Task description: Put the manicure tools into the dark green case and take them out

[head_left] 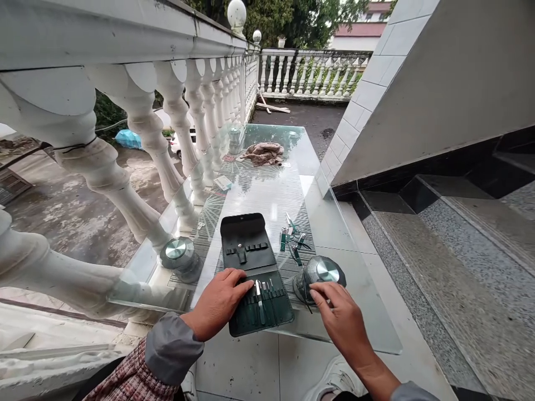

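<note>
Atop tool case (247, 236), left hand (217, 303) flat

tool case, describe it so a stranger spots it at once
Find the long glass table beside the white balustrade. At its near end, under the left hand, lies the tool case: the only flat dark green pouch, unfolded, with metal tools in loops.

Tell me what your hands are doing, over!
Left hand flat on open manicure case, fingertips at its lower tool row. Right hand on glass table beside round metal fitting. Loose green tools lie right of case.
</note>
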The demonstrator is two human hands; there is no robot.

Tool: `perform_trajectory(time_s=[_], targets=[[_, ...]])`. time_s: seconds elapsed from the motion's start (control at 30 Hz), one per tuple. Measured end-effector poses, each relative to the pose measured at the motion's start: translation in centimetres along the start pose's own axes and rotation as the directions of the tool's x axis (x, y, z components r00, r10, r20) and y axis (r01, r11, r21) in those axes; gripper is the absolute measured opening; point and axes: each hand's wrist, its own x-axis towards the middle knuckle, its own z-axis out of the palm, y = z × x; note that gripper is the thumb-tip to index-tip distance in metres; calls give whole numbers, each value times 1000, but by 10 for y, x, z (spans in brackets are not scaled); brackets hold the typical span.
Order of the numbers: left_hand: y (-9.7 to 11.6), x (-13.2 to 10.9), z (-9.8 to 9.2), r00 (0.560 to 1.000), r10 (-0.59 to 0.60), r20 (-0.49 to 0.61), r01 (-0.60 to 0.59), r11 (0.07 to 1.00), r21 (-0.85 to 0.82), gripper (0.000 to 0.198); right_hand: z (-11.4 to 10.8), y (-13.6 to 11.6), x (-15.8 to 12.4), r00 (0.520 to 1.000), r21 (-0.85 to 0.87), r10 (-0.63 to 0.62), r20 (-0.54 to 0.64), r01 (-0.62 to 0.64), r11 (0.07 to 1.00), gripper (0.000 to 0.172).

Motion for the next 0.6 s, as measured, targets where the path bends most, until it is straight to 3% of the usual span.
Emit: perform_trajectory(time_s=[0.23,0.6], targets=[[1,-2,-3,1000,-6,11,6,1000,9,27,7,-2,5,985,-287,-166,43,171,942,27],[1,-4,0,1000,-6,25,5,1000,25,28,-13,14,-29,942,-369,-333,40,324,871,29]])
